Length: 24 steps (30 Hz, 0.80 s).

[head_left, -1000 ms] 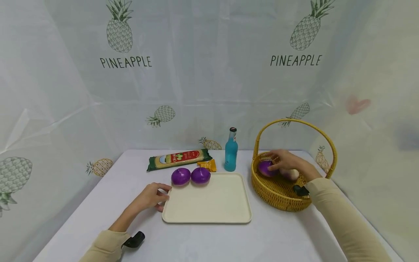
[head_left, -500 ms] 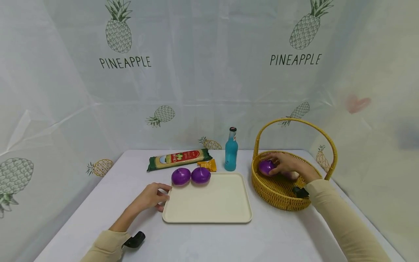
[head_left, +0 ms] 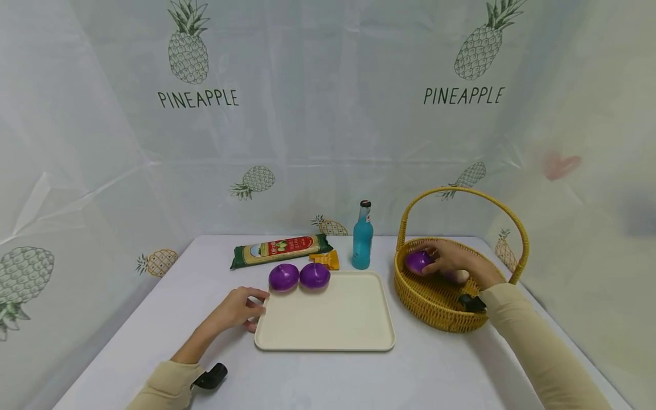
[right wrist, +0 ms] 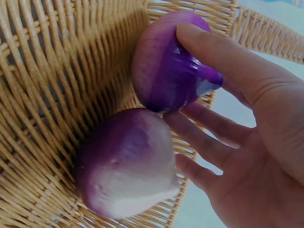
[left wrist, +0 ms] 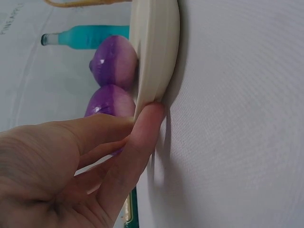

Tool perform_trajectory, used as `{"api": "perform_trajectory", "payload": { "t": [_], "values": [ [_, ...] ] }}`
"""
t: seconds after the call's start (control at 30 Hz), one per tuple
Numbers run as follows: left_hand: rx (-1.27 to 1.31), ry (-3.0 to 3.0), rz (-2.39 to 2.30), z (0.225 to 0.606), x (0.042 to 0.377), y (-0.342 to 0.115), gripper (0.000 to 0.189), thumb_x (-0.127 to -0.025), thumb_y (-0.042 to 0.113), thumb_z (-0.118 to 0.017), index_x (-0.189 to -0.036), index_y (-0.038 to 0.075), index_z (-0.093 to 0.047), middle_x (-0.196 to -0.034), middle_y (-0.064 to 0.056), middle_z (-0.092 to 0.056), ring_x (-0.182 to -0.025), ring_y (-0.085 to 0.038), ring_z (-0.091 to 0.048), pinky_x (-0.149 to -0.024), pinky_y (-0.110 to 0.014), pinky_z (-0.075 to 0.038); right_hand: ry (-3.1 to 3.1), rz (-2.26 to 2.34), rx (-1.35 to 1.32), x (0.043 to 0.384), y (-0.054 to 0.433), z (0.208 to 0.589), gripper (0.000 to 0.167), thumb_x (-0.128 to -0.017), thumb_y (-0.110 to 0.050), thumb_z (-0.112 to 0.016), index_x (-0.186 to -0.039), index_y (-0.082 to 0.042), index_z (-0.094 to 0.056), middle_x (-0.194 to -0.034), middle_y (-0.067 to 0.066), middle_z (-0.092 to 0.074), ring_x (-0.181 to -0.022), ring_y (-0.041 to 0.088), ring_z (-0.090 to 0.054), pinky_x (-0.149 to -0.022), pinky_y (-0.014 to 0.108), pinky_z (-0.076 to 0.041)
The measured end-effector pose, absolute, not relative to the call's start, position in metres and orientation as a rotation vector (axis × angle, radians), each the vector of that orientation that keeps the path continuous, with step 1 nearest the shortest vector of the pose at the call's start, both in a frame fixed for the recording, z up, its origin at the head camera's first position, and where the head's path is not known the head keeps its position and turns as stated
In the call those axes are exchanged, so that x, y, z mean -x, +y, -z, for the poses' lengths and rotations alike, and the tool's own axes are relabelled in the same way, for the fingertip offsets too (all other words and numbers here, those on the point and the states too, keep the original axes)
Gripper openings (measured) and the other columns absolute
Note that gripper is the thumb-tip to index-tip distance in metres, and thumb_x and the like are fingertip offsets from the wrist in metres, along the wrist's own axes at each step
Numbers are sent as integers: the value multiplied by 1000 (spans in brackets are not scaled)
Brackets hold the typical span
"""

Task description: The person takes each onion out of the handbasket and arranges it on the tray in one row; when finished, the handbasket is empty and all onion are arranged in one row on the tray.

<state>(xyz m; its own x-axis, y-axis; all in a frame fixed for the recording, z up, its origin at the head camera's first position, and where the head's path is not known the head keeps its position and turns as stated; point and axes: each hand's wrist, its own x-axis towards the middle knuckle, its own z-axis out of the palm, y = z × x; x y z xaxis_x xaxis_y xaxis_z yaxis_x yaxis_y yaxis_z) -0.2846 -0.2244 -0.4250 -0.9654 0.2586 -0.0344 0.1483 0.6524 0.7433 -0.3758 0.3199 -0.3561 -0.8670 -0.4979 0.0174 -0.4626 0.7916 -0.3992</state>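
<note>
My left hand [head_left: 238,310] pinches the left rim of a cream rectangular tray [head_left: 328,324] between thumb and fingers, close up in the left wrist view. Two purple onions, one at the corner [head_left: 283,277] and one beside it [head_left: 315,275], sit along the tray's far left side. Inside the wicker basket [head_left: 441,316] at right, my right hand [head_left: 451,259] holds another purple onion [right wrist: 171,66], its thumb on top and fingers reaching round below. A purple-and-white, bulb-shaped vegetable [right wrist: 128,164] lies beside that onion, partly hidden under the hand in the head view.
Behind the tray lie a long green-and-gold packet [head_left: 282,250] and a small orange packet [head_left: 328,259]. A blue bottle [head_left: 362,239] stands upright between tray and basket at the back. The basket's tall handle [head_left: 463,191] arches over the right hand.
In the basket, my right hand has shifted slightly and its fingers have settled round the onion, which has turned a little. The left hand and the tray have stayed in place.
</note>
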Motion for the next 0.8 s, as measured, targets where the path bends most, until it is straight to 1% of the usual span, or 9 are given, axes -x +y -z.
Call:
{"api": "perform_trajectory", "payload": {
  "t": [0.13,0.3,0.43,0.57,0.67,0.8],
  "values": [
    [-340,2715,-1213,426,284,-224,37,-87,1,-69,-124,-1,-65,-108,-17,-69,-78,-17,-66,-53,-31,-59,2907,613,816,370,321,347,67,-83,-28,-78,-138,0,-51,-125,27,-61,-114,43,-59,-92,53,-54],
    [-349,2728,-1195,424,285,-224,38,-86,1,-69,-124,-1,-64,-104,-16,-71,-79,-18,-66,-53,-30,-59,2923,617,867,361,319,328,63,-85,-26,-76,-136,2,-51,-123,26,-62,-113,43,-60,-93,54,-53],
    [-367,2753,-1175,421,288,-224,38,-86,2,-69,-123,-1,-65,-106,-17,-71,-79,-17,-66,-54,-29,-59,2924,627,851,355,318,313,63,-86,-25,-75,-138,1,-50,-125,24,-62,-114,40,-61,-93,52,-54],
    [-372,2748,-1174,422,289,-224,38,-86,2,-69,-124,-1,-65,-108,-18,-70,-79,-17,-66,-54,-29,-59,2942,633,889,347,312,303,63,-85,-26,-76,-138,-2,-51,-126,22,-63,-113,37,-62,-92,51,-54],
    [-378,2751,-1178,423,289,-225,38,-86,3,-69,-123,-1,-65,-109,-19,-70,-80,-17,-67,-54,-28,-59,2966,611,941,342,304,297,62,-84,-27,-77,-137,-3,-53,-127,19,-63,-112,34,-62,-91,51,-55],
    [-395,2763,-1172,425,287,-226,37,-86,2,-69,-122,-1,-66,-114,-20,-69,-83,-18,-67,-54,-27,-58,2997,497,983,338,286,292,61,-83,-29,-79,-136,-9,-57,-129,12,-63,-112,28,-62,-93,48,-54]
  ]
}}
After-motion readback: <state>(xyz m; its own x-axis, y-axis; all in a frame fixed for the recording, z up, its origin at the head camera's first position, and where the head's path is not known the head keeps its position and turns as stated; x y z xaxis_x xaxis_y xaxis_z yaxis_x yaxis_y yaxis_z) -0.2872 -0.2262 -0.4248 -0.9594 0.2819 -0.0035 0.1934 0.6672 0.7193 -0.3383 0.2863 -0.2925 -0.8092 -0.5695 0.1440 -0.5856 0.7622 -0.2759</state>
